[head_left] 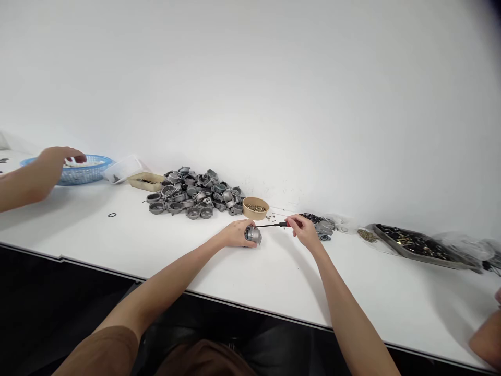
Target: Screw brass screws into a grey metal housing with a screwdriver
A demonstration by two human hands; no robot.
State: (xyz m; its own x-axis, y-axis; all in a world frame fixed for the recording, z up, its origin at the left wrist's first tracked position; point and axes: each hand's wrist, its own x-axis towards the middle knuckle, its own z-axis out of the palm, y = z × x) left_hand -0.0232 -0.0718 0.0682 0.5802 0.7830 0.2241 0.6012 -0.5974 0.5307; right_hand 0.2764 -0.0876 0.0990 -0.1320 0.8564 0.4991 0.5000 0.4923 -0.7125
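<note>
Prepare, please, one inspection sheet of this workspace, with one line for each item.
Surface: white table, small bits scattered near the tan bowl.
Job's things: metal part; screwdriver, its shaft reaching toward the part.
Clutter: heap of metal housings, loose black ring, filled tray.
Hands: left hand, fingers around the metal part; right hand grips the screwdriver.
Cables: uncertain; black loops too small to identify.
Surroundings: plain wall; another person's hand over blue basket.

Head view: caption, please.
The left hand holds a metal part on the white table; the right hand points a screwdriver at it.
</note>
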